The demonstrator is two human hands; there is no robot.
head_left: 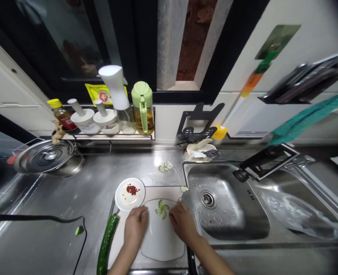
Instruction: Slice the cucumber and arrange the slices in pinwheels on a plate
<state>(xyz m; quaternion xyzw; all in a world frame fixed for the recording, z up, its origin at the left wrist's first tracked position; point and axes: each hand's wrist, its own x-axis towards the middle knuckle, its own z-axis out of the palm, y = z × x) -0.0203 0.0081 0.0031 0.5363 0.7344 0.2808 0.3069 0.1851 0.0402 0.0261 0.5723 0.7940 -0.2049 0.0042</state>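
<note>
A white plate (161,244) with a thin dark rim lies on a pale cutting board (120,244). Several cucumber slices (162,208) sit near its far end. At its far left corner, my left hand (136,225) is closed on the edge, fingers curled. My right hand (183,221) is closed at the opposite corner; its fingertips are partly hidden. Beside my right wrist lies a knife (191,261), black handle toward me, blade partly covered by the hand. A whole cucumber (107,244) rests along the board's left side. Beyond my left hand is a round plate (120,198) with chopped red pieces.
To the right is a steel sink (260,225) with a black faucet (260,162). A rack with condiment jars (85,121) and an oil bottle (143,109) stands behind. More slices (165,167) lie on the counter, with a cucumber end (79,230) near a black cord (83,236).
</note>
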